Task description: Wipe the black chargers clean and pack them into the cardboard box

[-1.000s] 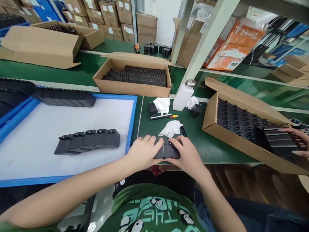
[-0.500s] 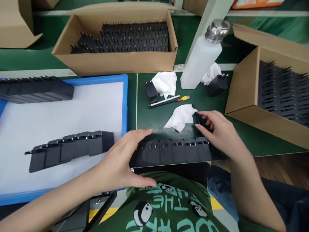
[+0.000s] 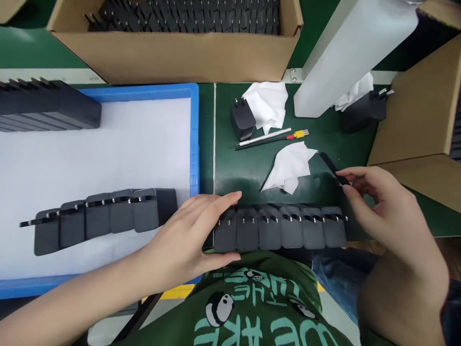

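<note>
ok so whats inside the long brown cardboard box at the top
The long brown cardboard box holds tightly packed rows of black plug adapters, prongs pointing up. Only their tops show; the front wall hides the bodies and any layers below, and the frame cuts off the far rows.

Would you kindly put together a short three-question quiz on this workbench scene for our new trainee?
1. True or false: the row of black plastic plug adapters at the near edge of the green table lies between the person's two hands.
2. Which hand touches the row's end: A) left hand B) right hand?
3. Fill in: the second row of black adapters lies on the white sheet inside the ____ plastic tray.

Key: 1 true; 2 A; 3 blue.
</note>
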`<state>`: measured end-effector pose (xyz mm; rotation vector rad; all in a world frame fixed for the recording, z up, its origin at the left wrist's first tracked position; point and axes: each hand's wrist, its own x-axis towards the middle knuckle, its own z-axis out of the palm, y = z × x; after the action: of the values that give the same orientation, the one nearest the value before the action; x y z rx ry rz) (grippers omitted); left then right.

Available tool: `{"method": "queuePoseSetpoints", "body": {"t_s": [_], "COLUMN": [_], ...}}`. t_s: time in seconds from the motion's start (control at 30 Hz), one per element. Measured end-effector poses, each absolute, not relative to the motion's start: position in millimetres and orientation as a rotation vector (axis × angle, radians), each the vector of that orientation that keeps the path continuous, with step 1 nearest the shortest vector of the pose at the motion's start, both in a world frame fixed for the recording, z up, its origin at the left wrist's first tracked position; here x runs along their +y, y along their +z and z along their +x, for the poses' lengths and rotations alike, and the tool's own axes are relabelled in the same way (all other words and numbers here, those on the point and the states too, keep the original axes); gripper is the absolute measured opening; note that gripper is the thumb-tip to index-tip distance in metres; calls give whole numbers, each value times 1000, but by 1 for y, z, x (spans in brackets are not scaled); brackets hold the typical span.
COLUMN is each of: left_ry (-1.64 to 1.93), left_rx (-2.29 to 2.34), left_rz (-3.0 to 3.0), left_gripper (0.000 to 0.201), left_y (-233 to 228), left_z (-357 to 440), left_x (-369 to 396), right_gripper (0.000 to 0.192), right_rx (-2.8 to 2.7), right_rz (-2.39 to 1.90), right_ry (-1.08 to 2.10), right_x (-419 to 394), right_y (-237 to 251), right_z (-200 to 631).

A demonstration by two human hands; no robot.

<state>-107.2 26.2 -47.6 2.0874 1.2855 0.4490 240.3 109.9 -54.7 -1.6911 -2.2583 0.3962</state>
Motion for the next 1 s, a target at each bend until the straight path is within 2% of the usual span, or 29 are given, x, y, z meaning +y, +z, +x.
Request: {"method": "queuePoseSetpoints", "body": {"t_s": [0.23,0.33,0.47,0.6,0.7,0.77,0.87,0.93,1.0], "left_ry": [542,550,525,536,571,595,594,570,574], "left_rx": [1277,1288,1303,1322,1343,1365,1393,1405,1397], "left_rz": [2106,2131,2136,2122,2150,2158,2146,2134,2131], "left_gripper": [65,64,69,76,80,80,79,78,82], "left_y": [-58,-59,-59,-61,-66,-72,-81,-83,-79], "left_z": [-100,-100,-100,-99,-99,-99,-99,-100,-102], "left_x": [25,25,24,23,20,19,19,19,19], "right_gripper": [17,22,33,8,17,16,17,20,20], "right_rx": [-2365,-2371,-2570,-2556,-2352,-2020,-1617,-1628,-1776], "right_rz": [-1543,-1429,-1295,-1290,-1220,-1167,-1066,-1012,-994], "right_ry": [493,373,384,420,416,312,-82,-253,-183], "right_x": [124,141,162,169,175,187,219,243,262], "right_y": [-47,-36,-47,-60,-41,-15,28,44,43], "right_z": [242,217,169,151,166,181,195,195,189]}}
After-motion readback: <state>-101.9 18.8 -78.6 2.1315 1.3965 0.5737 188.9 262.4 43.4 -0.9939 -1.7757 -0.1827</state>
